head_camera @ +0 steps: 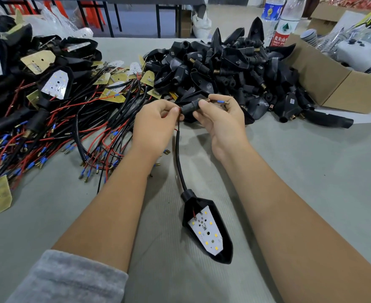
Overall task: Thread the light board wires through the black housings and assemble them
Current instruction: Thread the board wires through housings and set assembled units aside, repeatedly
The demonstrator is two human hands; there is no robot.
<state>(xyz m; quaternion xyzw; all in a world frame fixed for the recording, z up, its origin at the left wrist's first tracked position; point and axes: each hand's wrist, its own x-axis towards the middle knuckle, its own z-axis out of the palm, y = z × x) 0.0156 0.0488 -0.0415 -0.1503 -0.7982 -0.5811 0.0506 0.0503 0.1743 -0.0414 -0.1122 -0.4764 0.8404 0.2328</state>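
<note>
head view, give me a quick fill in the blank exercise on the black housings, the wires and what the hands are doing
1. The right hand has its grip on a small black tubular housing, and a wire tip with a ____ sleeve pokes out past it.
2. The left hand pinches the thin black and ____ wires.
3. The white LED light board sits inside a pointed black ____ on the grey table.

Missing words: blue; red; housing

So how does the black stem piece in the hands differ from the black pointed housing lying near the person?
The black tubular stem piece is held above the table by both hands; the black pointed housing lies on the table. The stem is narrow and closed; the housing is wide, open, holding a white LED board. One black cable joins them.
</note>
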